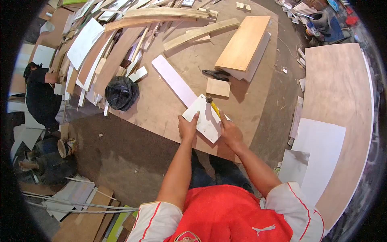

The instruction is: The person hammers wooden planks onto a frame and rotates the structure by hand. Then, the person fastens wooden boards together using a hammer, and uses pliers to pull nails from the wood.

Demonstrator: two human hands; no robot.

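Observation:
My left hand [188,126] grips the left edge of a white board piece [206,128], its thumb lying on top. In my right hand [231,133] is a hammer [215,109] with a yellow handle, its dark head over the board's far end. Whether the head touches the board I cannot tell. Small dark marks dot the white surface. Beyond it a long pale strip [174,80] runs away to the upper left. A small square of wood [218,88] and black-handled pliers [216,74] lie just past the hammer.
The brown worktable [141,121] carries a joined wooden piece [245,44] at the back right and a heap of wood strips [157,15] at the back left. A black plastic bag [121,93] sits near its left edge. Large plywood [334,84] stands to the right; offcuts [76,197] lie lower left.

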